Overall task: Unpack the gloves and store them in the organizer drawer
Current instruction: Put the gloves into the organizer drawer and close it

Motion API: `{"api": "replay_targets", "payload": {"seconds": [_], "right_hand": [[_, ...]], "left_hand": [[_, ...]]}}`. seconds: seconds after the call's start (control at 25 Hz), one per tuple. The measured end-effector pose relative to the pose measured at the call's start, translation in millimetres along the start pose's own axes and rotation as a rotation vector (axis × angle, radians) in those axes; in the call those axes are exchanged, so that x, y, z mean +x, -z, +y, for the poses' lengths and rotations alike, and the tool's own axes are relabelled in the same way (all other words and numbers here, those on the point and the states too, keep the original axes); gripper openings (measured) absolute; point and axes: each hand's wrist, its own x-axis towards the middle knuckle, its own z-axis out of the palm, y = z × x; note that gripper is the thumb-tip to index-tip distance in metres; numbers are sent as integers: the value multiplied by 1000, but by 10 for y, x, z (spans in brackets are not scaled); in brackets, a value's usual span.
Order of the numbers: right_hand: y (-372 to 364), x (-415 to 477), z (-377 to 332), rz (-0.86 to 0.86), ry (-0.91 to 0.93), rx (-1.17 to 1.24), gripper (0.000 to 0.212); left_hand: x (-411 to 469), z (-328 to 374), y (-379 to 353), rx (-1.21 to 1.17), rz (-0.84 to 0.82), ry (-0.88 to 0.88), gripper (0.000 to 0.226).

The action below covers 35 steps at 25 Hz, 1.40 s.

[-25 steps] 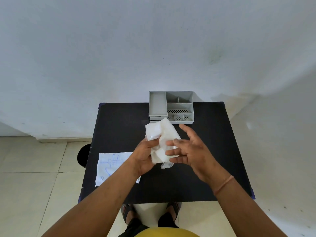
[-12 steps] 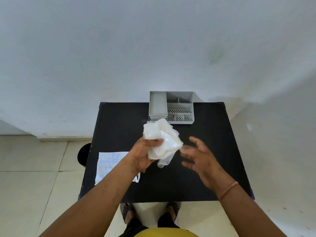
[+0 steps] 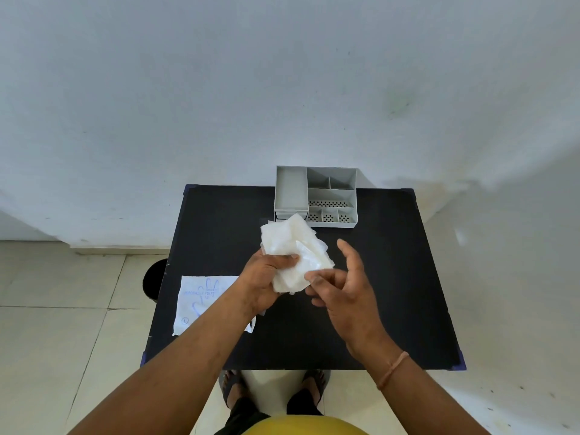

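Over the bench (image 3: 392,293), mid-air: gloves (image 3: 295,259), a loose crumpled wad, held clear of the top so I can gather them.
Left grip (image 3: 266,277): my fingers closed round the wad's lower left, thumb pressing on top; it carries the whole weight.
Right grip (image 3: 342,287): open, fingers spread; fingertips (image 3: 314,277) touch the wad's right edge to tuck it, I judge.
Wrapper (image 3: 201,296): empty, flat at bench's left, out of the way.
Organizer (image 3: 315,196): far edge; drawer looks shut beneath the left tray.
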Motion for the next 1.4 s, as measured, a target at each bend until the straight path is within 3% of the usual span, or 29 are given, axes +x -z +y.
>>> {"api": "replay_targets", "payload": {"seconds": [0.16, 0.32, 0.4, 0.48, 0.56, 0.6, 0.68, 0.72, 0.8, 0.84, 1.0, 1.2, 1.32, 1.4], "right_hand": [[67, 222, -60, -123, -37, -94, 60], [118, 352, 20, -202, -87, -126, 59], [145, 337, 23, -165, 8, -221, 55], [163, 337, 56, -54, 215, -446, 53], [168, 382, 147, 15, 368, -635, 62], [169, 406, 206, 19, 339, -625, 69], [173, 445, 294, -6, 74, -348, 83], [182, 457, 327, -22, -107, -91, 83], [203, 474, 420, -68, -413, 398, 64], [215, 481, 479, -69, -479, 518, 52], [289, 469, 607, -19, -441, 561, 35], [601, 580, 595, -74, -512, 622, 37], [682, 656, 566, -124, -486, 598, 39], [693, 702, 564, -123, -476, 729, 39]], "left_hand": [[-9, -80, -20, 37, -19, 43, 59], [-19, -100, -17, 77, -37, 80, 57], [-19, -94, -3, 106, -54, 92, 57], [-20, -90, 4, 133, -69, 104, 56], [-20, -97, 2, 165, -97, 116, 55], [-20, -104, -11, 174, -110, 124, 55], [-7, -115, -44, 164, -137, 129, 55], [2, -125, -71, 160, -149, 129, 55], [25, -171, -143, 157, -148, 117, 54], [40, -200, -184, 162, -136, 108, 54], [97, -213, -363, 272, -165, 60, 56], [216, -43, -495, 292, -137, 57, 59], [267, -71, -567, 301, -91, 2, 49], [289, -130, -608, 251, -42, -36, 42]]}}
